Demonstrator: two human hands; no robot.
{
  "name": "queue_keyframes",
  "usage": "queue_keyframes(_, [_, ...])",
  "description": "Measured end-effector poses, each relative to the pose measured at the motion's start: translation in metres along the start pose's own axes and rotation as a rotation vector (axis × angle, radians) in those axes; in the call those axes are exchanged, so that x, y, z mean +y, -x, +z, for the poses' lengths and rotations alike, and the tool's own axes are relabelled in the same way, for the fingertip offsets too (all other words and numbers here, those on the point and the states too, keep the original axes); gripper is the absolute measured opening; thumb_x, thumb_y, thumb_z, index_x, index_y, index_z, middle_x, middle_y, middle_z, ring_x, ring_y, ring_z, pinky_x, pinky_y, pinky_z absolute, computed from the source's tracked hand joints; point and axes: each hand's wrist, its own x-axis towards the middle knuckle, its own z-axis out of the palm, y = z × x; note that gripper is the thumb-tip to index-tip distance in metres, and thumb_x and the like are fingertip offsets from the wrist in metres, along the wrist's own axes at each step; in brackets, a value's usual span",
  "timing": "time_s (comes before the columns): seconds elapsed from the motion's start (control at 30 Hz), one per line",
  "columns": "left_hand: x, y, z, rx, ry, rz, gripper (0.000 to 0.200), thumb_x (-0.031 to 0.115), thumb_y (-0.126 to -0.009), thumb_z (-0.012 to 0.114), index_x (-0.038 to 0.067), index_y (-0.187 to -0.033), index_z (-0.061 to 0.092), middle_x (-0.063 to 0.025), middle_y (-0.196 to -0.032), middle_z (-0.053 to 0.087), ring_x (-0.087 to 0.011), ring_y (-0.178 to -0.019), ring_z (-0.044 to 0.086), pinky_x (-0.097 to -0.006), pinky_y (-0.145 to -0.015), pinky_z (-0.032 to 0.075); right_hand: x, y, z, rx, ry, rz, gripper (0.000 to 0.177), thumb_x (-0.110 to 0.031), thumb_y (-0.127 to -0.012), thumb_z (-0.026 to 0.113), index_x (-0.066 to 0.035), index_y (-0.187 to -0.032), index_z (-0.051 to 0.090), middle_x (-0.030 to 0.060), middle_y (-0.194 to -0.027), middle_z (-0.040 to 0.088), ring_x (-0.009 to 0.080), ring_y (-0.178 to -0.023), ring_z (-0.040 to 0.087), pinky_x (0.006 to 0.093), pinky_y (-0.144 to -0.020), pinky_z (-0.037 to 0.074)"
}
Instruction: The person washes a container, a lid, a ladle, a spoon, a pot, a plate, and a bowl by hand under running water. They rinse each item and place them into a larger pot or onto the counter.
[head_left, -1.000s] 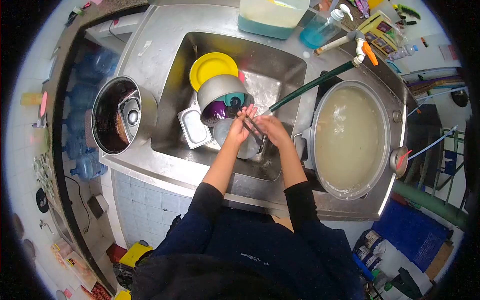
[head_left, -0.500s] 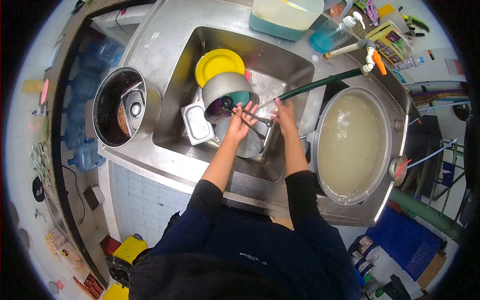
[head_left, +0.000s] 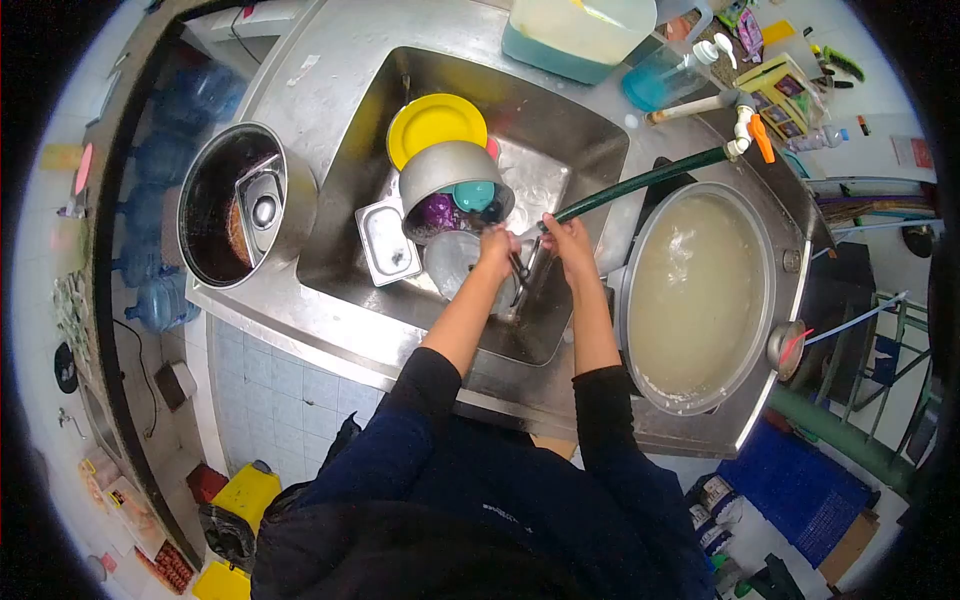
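Over the sink (head_left: 345, 240), my left hand (head_left: 496, 248) is closed around dark long-handled utensils, one with a rounded black head like a ladle (head_left: 490, 213). My right hand (head_left: 570, 246) grips the free end of a green hose (head_left: 640, 186), close to the utensils. Beside my left hand a grey metal pot (head_left: 440, 172) lies on its side, with a teal cup (head_left: 474, 195) and something purple (head_left: 438, 213) in its mouth. A yellow plate (head_left: 437, 128) leans behind it. A small steel pan (head_left: 388, 243) and a translucent container (head_left: 450, 262) sit nearer me.
At the right stands a large basin (head_left: 700, 300) of cloudy water. A deep pot (head_left: 302, 215) holding a metal pan is on the left counter. Behind the sink are a jug of liquid (head_left: 565, 45), a blue soap bottle (head_left: 650, 85) and an orange-handled tap (head_left: 760, 138).
My left hand has turned from palm-up with spread fingers to a closed grip on the utensils. My right hand and the hose end have moved slightly toward me.
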Motion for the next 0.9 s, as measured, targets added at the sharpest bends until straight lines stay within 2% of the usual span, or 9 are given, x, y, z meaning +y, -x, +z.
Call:
queue_keyframes(0.1, [-0.005,0.011,-0.003,-0.278,-0.328,-0.156,0.009,0.015,-0.089,0.039,0.007,-0.086,0.043,-0.0001,-0.06,0.037,-0.008,-0.041,0.033,-0.0209,-0.034,0.026,0.001,-0.013,0.008,0.04,0.032,-0.019,0.028,-0.024,-0.077,0.065,-0.005,-0.088,0.048,0.0035,-0.075,0.054,0.0122,-0.063,0.055,0.0224,-0.055,0.046])
queue_keyframes(0.23, [0.013,0.043,-0.011,-0.267,-0.406,-0.181,0.016,0.021,-0.09,0.04,0.005,-0.09,0.044,0.0005,-0.057,0.036,-0.008,-0.04,0.03,-0.0224,-0.033,0.024,0.014,-0.035,0.006,0.14,0.05,-0.071,0.03,-0.024,-0.078,0.064,-0.005,-0.091,0.046,0.0043,-0.079,0.056,0.012,-0.064,0.054,0.0221,-0.047,0.041])
queue_keyframes(0.3, [0.026,0.048,-0.033,-0.256,-0.711,0.014,0.018,0.019,-0.089,0.041,0.003,-0.094,0.045,-0.0028,-0.058,0.041,-0.012,-0.043,0.044,-0.0263,-0.034,0.033,0.016,-0.042,0.001,0.185,0.166,-0.056,0.03,-0.024,-0.078,0.064,-0.004,-0.092,0.046,0.0052,-0.076,0.056,0.0124,-0.063,0.054,0.0221,-0.047,0.041])
queue_keyframes(0.37, [0.033,0.036,-0.066,-0.083,-1.903,1.012,0.02,0.014,-0.085,0.044,0.004,-0.101,0.048,-0.0084,-0.068,0.051,-0.0173,-0.058,0.059,-0.029,-0.04,0.042,0.013,-0.039,0.004,0.189,0.161,-0.071,0.031,-0.025,-0.078,0.063,-0.004,-0.092,0.045,0.006,-0.075,0.056,0.013,-0.061,0.055,0.0216,-0.046,0.041])
queue_keyframes(0.4, [0.042,0.052,-0.067,-0.007,-2.064,1.068,0.023,0.01,-0.079,0.047,0.001,-0.1,0.05,-0.015,-0.076,0.054,-0.0265,-0.068,0.063,-0.0362,-0.047,0.048,0.012,-0.036,0.005,0.178,0.154,-0.093,0.031,-0.025,-0.079,0.063,-0.004,-0.092,0.045,0.0064,-0.075,0.056,0.0131,-0.059,0.055,0.0212,-0.045,0.041])
queue_keyframes(0.7, [0.196,0.222,-0.021,0.334,-2.278,1.067,0.023,0.015,-0.08,0.047,0.003,-0.1,0.049,-0.0152,-0.089,0.052,-0.0285,-0.064,0.061,-0.0362,-0.053,0.05,0.004,-0.033,0.004,0.127,0.104,-0.045,0.028,-0.024,-0.079,0.063,-0.005,-0.088,0.045,0.0038,-0.075,0.053,0.0129,-0.055,0.056,0.0213,-0.042,0.041])
queue_keyframes(0.73, [0.225,0.232,-0.032,0.347,-2.088,1.379,0.021,0.017,-0.082,0.045,0.002,-0.096,0.049,-0.0149,-0.091,0.053,-0.0315,-0.072,0.06,-0.0412,-0.06,0.05,0.007,-0.035,0.003,0.108,0.089,-0.055,0.028,-0.024,-0.079,0.063,-0.005,-0.089,0.045,0.0044,-0.076,0.054,0.0131,-0.054,0.056,0.0222,-0.042,0.041])
queue_keyframes(0.8, [0.277,0.272,-0.022,0.576,-2.044,1.101,0.028,0.022,-0.087,0.036,-0.001,-0.095,0.048,-0.0195,-0.092,0.054,-0.0378,-0.077,0.057,-0.0451,-0.067,0.048,0.009,-0.034,0.005,0.123,0.083,-0.062,0.028,-0.024,-0.079,0.063,-0.004,-0.089,0.046,0.0047,-0.077,0.054,0.0133,-0.054,0.056,0.0228,-0.043,0.041])
queue_keyframes(0.9, [0.341,0.22,-0.078,0.77,-2.05,0.904,0.03,0.02,-0.084,0.038,-0.004,-0.093,0.052,-0.0277,-0.099,0.053,-0.0426,-0.084,0.056,-0.0476,-0.072,0.046,0.011,-0.035,0.01,0.134,0.06,-0.059,0.03,-0.025,-0.079,0.062,-0.004,-0.092,0.046,0.0058,-0.079,0.056,0.0143,-0.055,0.057,0.0238,-0.046,0.043])
